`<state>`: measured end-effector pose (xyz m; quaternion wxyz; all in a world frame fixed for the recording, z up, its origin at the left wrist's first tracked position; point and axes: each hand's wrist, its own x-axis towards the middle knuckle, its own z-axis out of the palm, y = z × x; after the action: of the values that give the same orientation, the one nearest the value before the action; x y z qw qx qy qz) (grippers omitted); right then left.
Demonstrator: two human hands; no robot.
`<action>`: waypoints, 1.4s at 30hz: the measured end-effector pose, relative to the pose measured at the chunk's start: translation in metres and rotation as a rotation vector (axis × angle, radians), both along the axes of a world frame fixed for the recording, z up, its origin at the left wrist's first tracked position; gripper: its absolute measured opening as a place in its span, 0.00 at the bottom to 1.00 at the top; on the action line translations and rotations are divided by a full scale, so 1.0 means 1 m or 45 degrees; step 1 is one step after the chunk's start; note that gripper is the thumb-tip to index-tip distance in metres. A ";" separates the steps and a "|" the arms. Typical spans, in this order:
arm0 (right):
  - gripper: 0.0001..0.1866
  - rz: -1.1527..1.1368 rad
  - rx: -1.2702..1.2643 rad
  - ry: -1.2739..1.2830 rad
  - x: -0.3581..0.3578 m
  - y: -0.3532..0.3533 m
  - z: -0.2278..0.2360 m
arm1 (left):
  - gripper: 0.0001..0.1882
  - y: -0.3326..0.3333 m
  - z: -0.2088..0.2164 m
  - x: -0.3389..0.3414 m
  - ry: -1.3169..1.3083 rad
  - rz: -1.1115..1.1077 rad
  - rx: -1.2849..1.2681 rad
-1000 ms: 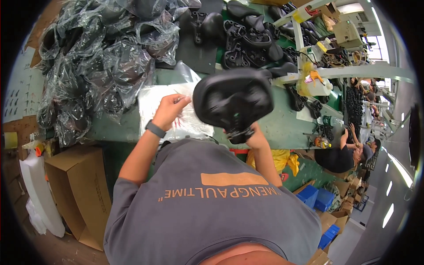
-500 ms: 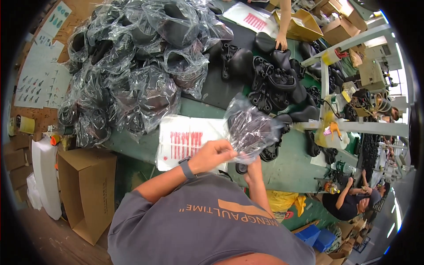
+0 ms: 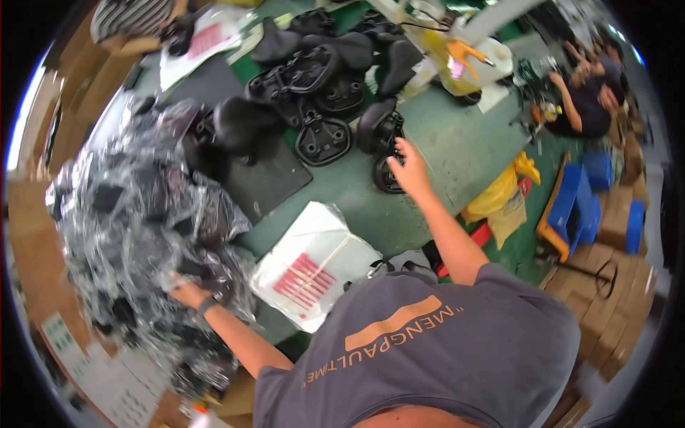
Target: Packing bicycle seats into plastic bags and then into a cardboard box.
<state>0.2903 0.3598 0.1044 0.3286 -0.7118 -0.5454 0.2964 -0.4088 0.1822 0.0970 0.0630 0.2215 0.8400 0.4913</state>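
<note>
The left hand (image 3: 188,293) has swung to the heap of black bicycle saddles in clear plastic (image 3: 135,214), where the bagged saddle now seems to lie; whether its fingers grip anything cannot be told. Beyond the flat white plastic stack (image 3: 310,267), the right hand (image 3: 411,170), freed, spreads its fingers beside a loose black padded saddle (image 3: 372,128) on the green table (image 3: 446,132)
</note>
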 end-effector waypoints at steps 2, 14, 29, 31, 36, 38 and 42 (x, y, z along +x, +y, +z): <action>0.41 -0.111 -0.126 -0.376 0.057 0.004 -0.032 | 0.30 0.016 0.000 0.033 0.122 0.023 0.009; 0.52 -0.390 -0.592 -0.025 0.078 -0.013 -0.090 | 0.14 -0.019 0.027 0.268 0.524 -0.319 -0.103; 0.67 -0.003 -0.654 0.587 0.066 -0.267 -0.064 | 0.12 -0.041 -0.110 0.452 0.104 -0.924 -0.525; 0.75 0.250 -0.394 0.113 0.036 -0.266 -0.078 | 0.12 -0.047 -0.105 0.457 0.230 -0.901 -0.536; 0.75 0.179 -0.481 -0.402 -0.013 -0.250 -0.065 | 0.17 -0.051 -0.124 0.452 0.239 -0.804 -0.586; 0.73 0.228 -0.548 -0.475 -0.004 -0.236 -0.051 | 0.20 -0.045 -0.112 0.464 0.249 -0.732 -0.733; 0.69 0.379 -0.593 -0.507 0.028 -0.222 -0.028 | 0.16 -0.037 -0.105 0.471 0.272 -0.753 -0.792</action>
<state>0.3182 0.1383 0.0763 -0.0027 -0.7242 -0.6144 0.3130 0.0627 0.1447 -0.0078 0.1774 0.4723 0.8502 0.1503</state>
